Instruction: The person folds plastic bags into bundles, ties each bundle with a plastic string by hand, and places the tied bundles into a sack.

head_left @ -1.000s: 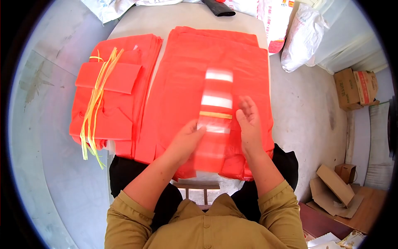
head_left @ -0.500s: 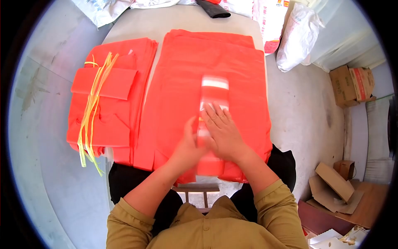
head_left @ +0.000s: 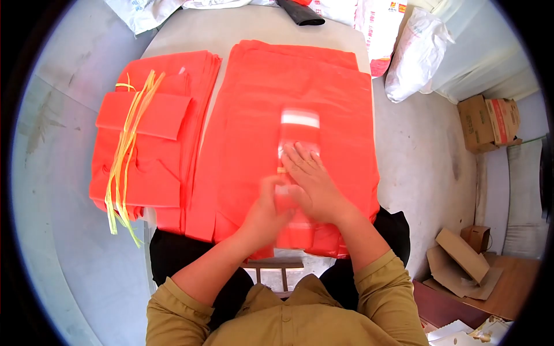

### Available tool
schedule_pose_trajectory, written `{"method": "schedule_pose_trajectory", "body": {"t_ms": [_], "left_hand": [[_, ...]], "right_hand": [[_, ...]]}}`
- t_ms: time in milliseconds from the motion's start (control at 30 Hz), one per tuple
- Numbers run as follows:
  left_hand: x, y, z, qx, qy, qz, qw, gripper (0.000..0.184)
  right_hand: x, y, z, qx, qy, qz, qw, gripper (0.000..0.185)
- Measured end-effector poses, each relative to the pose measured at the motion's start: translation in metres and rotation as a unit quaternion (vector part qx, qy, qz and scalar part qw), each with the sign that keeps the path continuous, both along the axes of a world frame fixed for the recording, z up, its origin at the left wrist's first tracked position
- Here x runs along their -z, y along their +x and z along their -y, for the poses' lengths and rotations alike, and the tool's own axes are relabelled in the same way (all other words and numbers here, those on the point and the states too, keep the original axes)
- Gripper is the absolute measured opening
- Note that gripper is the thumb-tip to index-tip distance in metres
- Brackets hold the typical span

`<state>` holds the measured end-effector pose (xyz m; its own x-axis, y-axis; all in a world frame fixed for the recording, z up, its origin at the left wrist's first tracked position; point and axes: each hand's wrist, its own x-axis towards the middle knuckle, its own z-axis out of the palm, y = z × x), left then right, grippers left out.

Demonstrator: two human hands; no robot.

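A narrow folded bundle of red plastic bags (head_left: 301, 137) with white bands lies on a wide stack of flat red plastic bags (head_left: 248, 109); its outline is blurred. My right hand (head_left: 314, 181) rests on the bundle, fingers stretched out and pointing away from me. Close against its left side is my left hand (head_left: 265, 213), with curled, slightly smeared fingers. Whatever those fingers grip is hidden. A short bit of yellow tie (head_left: 281, 170) shows just above them, at the bundle's left edge.
Left of the stack lies another pile of folded red bags (head_left: 144, 115), with yellow strips (head_left: 128, 138) draped over it. Both rest on a pale table (head_left: 190, 29). White sacks (head_left: 418, 55) stand beyond the table, while cardboard boxes (head_left: 490, 121) are at the right.
My left hand's fingers have curled in and moved slightly down beside the bundle. My right hand stays on the bundle in nearly the same place. The view has shifted slightly.
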<state>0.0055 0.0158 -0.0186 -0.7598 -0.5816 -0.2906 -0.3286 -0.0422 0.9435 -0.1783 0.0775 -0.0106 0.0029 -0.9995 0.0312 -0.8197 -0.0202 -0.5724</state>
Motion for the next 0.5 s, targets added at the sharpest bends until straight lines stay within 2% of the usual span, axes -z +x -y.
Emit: {"method": "schedule_pose_trajectory", "body": {"t_ms": [33,133,233,333,400,500], "left_hand": [[-0.001,0.000,0.000,0.007,-0.037,-0.004,0.999,0.064],[0.004,0.002,0.004,0.031,0.067,-0.026,0.997,0.048],[0.011,0.002,0.003,0.017,0.092,-0.029,0.995,0.043],[0.018,0.000,0.003,0.017,0.060,-0.075,0.995,0.044],[0.014,0.000,0.005,0.023,0.086,-0.050,0.995,0.042],[0.005,0.000,0.006,0.032,0.096,-0.020,0.995,0.040]], "right_hand": [[0.000,-0.003,0.001,-0.007,-0.004,0.004,1.000,0.066],[-0.001,-0.008,0.005,-0.026,-0.013,0.010,1.000,0.063],[-0.003,-0.010,0.009,-0.030,-0.012,-0.001,0.999,0.061],[-0.005,-0.015,0.019,-0.037,-0.006,-0.038,0.999,0.058],[0.000,-0.023,0.031,-0.047,-0.024,-0.092,0.994,0.057],[0.011,-0.033,0.050,-0.030,-0.042,-0.084,0.995,0.054]]}}
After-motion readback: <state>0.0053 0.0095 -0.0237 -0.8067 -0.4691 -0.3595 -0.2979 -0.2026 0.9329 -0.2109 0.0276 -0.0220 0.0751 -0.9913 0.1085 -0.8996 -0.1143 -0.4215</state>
